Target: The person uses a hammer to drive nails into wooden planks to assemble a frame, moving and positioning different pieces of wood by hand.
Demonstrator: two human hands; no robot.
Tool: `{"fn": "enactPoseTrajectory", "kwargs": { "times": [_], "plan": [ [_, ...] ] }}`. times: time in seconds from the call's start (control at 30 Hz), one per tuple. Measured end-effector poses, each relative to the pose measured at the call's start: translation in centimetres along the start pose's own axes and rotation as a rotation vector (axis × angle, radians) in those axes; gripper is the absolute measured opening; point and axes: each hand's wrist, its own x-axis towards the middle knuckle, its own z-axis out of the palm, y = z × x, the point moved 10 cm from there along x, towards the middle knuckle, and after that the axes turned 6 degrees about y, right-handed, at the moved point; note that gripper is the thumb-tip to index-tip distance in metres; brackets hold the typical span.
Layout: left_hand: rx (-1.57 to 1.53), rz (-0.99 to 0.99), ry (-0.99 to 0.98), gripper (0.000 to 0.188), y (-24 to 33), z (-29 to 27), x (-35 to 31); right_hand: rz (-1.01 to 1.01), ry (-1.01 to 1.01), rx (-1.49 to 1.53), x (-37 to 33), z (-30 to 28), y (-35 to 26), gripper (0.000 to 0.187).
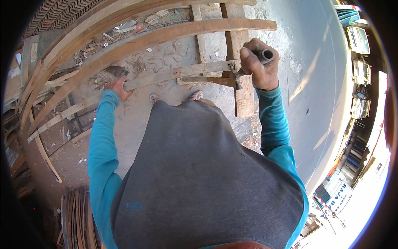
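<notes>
My right hand [262, 68] is closed around the tubular handle of a claw hammer [238, 79]. The hammer's head is at the right end of a long, narrow wooden plank [161, 77]; whether the two touch I cannot tell. That end lies over a wide wooden board [244, 101] running away from me. Farther left, my left hand [119, 88] is wrapped round the same plank. A dark wedge-shaped piece [117, 71] shows just beyond its fingers, and I cannot tell whether the hand touches it.
A curved wooden beam [166, 39] arches beyond the plank, with more long timbers [66, 41] at far left. Scraps and shavings litter the ground. Stacked wood strips [76, 216] stand at lower left. Pavement [309, 108] runs along the right, with parked vehicles [361, 72] beyond.
</notes>
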Motion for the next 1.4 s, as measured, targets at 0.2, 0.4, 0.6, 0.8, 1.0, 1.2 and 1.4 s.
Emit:
{"fn": "enactPoseTrajectory", "kwargs": {
  "times": [0.2, 0.4, 0.6, 0.8, 1.0, 1.2, 1.4],
  "plan": [
    [0.023, 0.027, -0.026, 0.074, -0.2, 0.9, 0.5, -0.287, -0.606, -0.246, -3.9, 13.9, -1.9, 0.021],
    [-0.025, 0.043, 0.002, 0.067, -0.7, 1.4, 0.6, -0.411, -0.799, -0.489, -9.4, 21.0, 2.5, 0.024],
    [-0.039, 0.07, 0.001, 0.057, 1.5, -1.4, 0.2, -0.445, -0.808, -0.628, -11.9, 23.9, 6.7, 0.024],
    [-0.028, 0.089, 0.039, 0.06, 0.4, 0.0, 0.4, -0.366, -0.587, -0.511, -5.0, 19.6, 1.4, 0.024],
    [-0.007, 0.093, 0.059, 0.06, 0.2, -0.2, 0.2, -0.172, 0.15, -0.321, 2.2, 4.9, -2.1, 0.038],
    [-0.002, 0.119, 0.036, 0.057, 0.9, -0.6, 0.5, -0.064, 0.818, 0.12, 0.0, -6.7, -0.4, 0.038],
    [-0.059, 0.141, 0.084, 0.052, 0.8, -0.8, -0.1, -0.349, 0.882, 0.082, -6.3, -3.6, -3.0, 0.038]
  ]
}}
